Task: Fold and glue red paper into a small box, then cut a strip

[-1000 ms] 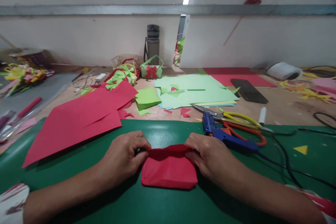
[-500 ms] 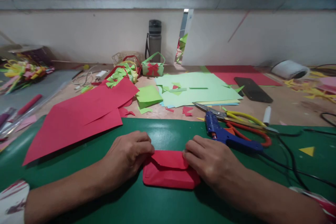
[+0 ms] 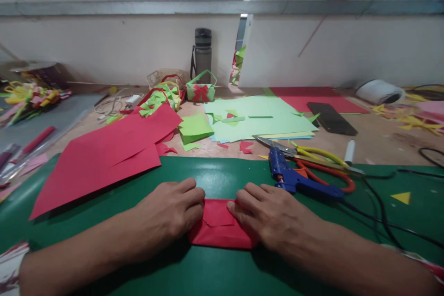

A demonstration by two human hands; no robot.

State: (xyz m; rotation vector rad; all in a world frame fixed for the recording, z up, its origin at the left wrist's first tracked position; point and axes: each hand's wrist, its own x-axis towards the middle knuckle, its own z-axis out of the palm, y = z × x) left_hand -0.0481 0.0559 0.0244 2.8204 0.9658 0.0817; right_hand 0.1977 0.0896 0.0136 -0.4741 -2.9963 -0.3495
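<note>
A folded red paper pouch (image 3: pixel 222 236) lies on the green mat (image 3: pixel 208 273), its top flap folded down over the front. At its left end my left hand (image 3: pixel 176 208) is closed, fingers curled over the upper corner. My right hand (image 3: pixel 263 212) grips the right end, its thumb and fingers pressing on the flap near the top edge. Both fingertip areas are partly hidden behind the knuckles. Just beyond my right hand is a blue glue gun (image 3: pixel 294 178), beside scissors with yellow handles (image 3: pixel 312 151) and orange-handled scissors (image 3: pixel 347 180).
Large red paper sheets (image 3: pixel 114 148) lie at the left. Farther back are pale green sheets (image 3: pixel 267 106), a small green paper basket (image 3: pixel 201 92) with a red bow, a dark bottle (image 3: pixel 203 58) and a phone (image 3: pixel 331 118). A black cord (image 3: pixel 383 215) runs across the mat's right side.
My right hand has slid left along the pouch's top edge. The flap now lies flatter against the front, and my left hand's fingers are curled more over the corner.
</note>
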